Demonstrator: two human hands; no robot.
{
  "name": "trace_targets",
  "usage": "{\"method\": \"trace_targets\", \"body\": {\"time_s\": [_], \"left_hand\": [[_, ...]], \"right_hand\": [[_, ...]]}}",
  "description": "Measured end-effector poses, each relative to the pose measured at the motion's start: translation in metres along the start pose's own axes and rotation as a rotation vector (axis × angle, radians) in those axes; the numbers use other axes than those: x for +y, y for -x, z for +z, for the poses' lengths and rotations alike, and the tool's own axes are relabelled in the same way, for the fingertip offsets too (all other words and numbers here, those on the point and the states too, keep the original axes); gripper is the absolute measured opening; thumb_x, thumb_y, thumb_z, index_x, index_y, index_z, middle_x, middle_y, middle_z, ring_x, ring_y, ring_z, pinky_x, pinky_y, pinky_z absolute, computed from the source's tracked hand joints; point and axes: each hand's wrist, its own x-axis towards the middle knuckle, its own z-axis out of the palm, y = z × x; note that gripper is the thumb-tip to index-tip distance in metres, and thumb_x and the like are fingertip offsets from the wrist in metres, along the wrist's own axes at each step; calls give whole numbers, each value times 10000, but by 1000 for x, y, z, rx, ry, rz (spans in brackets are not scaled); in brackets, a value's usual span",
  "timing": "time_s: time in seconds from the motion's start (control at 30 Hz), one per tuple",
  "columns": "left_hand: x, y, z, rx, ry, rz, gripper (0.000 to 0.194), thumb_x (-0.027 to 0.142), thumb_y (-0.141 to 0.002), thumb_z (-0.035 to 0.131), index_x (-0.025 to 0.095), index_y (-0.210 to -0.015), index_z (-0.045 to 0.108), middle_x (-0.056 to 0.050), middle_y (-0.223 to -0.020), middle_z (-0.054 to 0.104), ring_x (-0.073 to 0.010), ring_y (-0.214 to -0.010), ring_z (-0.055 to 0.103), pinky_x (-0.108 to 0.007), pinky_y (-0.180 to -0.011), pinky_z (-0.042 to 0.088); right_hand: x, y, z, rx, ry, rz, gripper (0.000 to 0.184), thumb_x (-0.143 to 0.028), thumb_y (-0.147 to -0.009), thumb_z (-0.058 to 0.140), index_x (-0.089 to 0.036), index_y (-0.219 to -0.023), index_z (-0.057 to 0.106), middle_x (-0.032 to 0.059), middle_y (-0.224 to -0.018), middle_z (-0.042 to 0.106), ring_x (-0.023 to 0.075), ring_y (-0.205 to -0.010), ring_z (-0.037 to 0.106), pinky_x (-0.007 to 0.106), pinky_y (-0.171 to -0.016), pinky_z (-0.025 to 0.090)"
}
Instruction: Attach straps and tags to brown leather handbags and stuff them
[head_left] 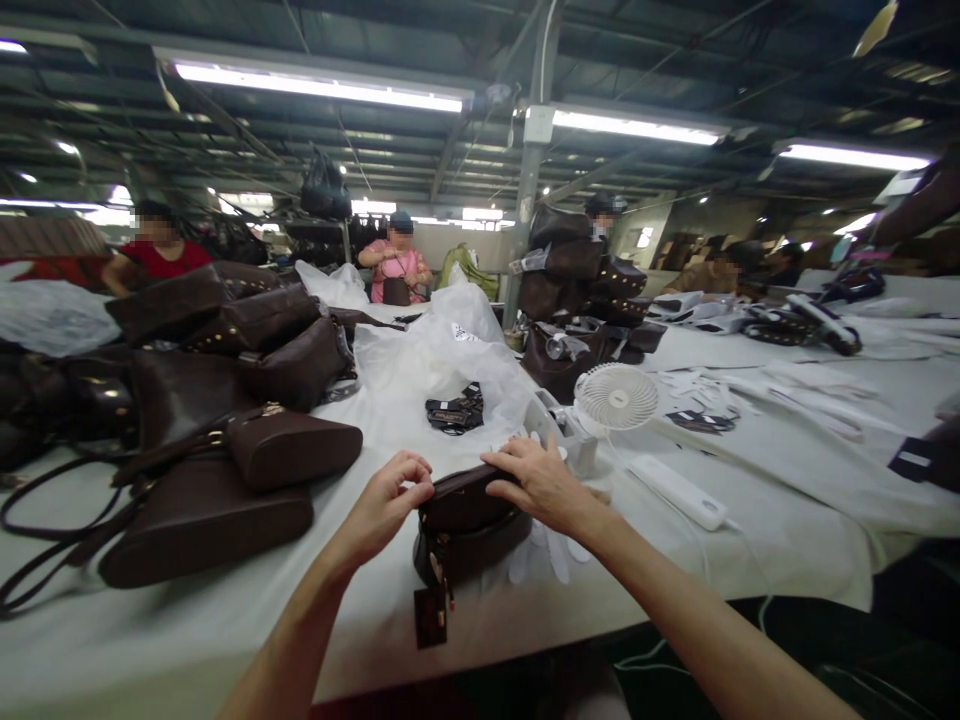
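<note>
A small dark brown handbag (474,530) stands near the table's front edge, with a dark hang tag (430,616) dangling from its left side. At the bag's top left corner, my left hand (391,497) pinches the edge between thumb and fingers. My right hand (534,478) lies over the top right edge, its fingers spread on the bag and not closed round it. White gloves (551,553) lie partly hidden behind the bag. Beyond it, a bundle of dark tags (455,410) rests on clear plastic wrapping (420,350).
Brown handbags (217,515) are piled on the left, and more bags (562,270) are stacked by the post. A white fan (616,397) and a power strip (679,490) with a cable stand to the right. People (396,260) work farther back.
</note>
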Motion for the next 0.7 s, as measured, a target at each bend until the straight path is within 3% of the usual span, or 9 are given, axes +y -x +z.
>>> {"method": "trace_targets", "body": {"time_s": [0.1,0.17,0.37,0.7], "left_hand": [[0,3,-2,-49,-10,-25,150,297,-801,602,179,-711,626,-70,-1059,582,-179,-897,545,-232,-661,437],[2,4,-2,-68,-39,-28,75,254,-771,622,185,-744,638,-61,-1051,567,-175,-897,539,-231,-661,428],[1,1,-2,-12,-120,43,109,182,-796,538,186,-688,551,-17,-823,522,-156,-790,497,-258,-693,391],[-38,18,10,119,189,53,213,280,-839,561,177,-660,507,-35,-837,516,-160,-785,496,-269,-712,415]], "right_hand": [[-12,-2,0,-30,28,-108,374,-367,-876,622,-273,-1237,594,82,-1133,660,280,-1143,546,613,-1096,183],[-19,-6,3,-63,-17,-147,384,-331,-882,616,-267,-1258,566,76,-1163,656,258,-1131,561,606,-1109,144],[-23,-17,4,-125,-39,-124,328,-341,-880,627,-236,-1189,594,74,-1098,673,255,-1096,584,566,-1077,199],[-25,-12,6,-116,63,-136,400,-312,-892,601,-223,-1276,536,109,-1210,643,286,-1160,548,617,-1098,143]]}}
